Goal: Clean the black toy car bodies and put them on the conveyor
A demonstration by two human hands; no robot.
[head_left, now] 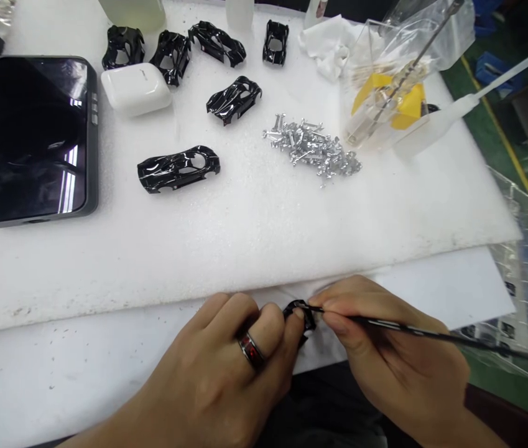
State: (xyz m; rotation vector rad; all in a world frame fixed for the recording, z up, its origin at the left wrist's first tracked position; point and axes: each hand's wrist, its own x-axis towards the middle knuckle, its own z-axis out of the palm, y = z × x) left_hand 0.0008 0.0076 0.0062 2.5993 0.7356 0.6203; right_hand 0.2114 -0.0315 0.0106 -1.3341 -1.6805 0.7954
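At the near edge of the white foam sheet, my left hand, with a dark ring on one finger, is closed round a small glossy black toy car body. My right hand pinches a thin black brush whose tip touches that car body. Several more black car shells lie farther up the foam, the nearest one left of centre, another behind it. A heap of small silver metal parts lies to the right of them.
A dark phone lies at the left, a white earbud case beside it. A clear plastic bag with yellow contents and a screwdriver sits at the back right, next to a crumpled white cloth. A clear tray hangs off the right edge.
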